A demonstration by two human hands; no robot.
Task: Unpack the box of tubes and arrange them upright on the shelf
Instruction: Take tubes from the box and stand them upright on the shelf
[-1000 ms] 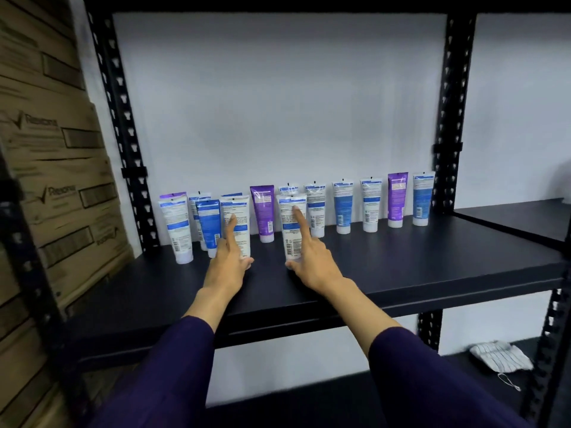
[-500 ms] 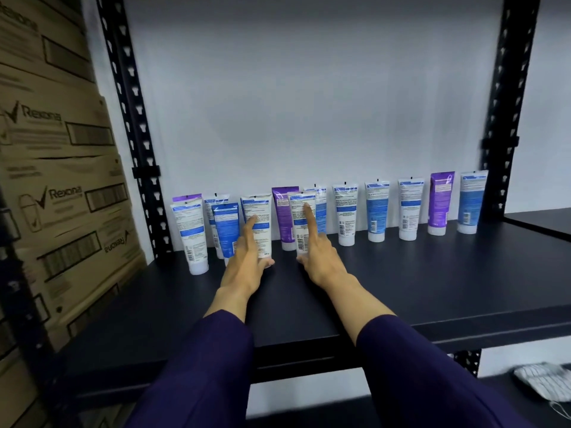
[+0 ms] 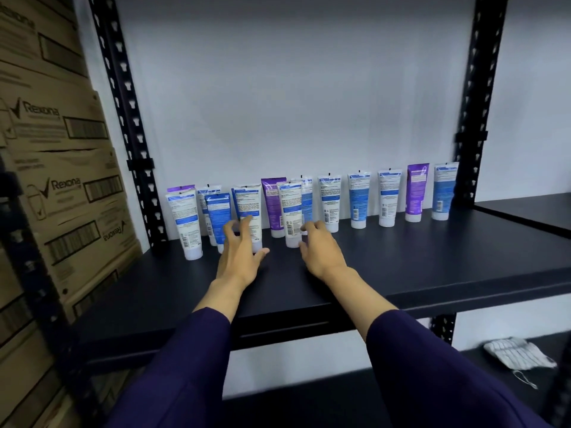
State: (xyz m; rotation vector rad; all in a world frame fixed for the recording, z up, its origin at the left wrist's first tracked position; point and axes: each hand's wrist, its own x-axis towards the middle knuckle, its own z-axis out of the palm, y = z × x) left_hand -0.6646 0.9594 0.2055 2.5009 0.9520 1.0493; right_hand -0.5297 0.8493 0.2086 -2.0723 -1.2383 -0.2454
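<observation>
left hand (image 3: 239, 257) fingers now spread at white tube (image 3: 249, 216), right hand (image 3: 321, 251) fingers curled, no longer pointing

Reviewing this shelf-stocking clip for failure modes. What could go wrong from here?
1. The left-side tubes stand packed on their caps, two rows deep; a nudge from the left hand could topple several.
2. The right hand is at the base of the white tube, which could tip onto the purple tube behind.

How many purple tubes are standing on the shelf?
3: one at the far left back, partly hidden; one in the middle; one second from the right end. Others could hide behind.
</observation>
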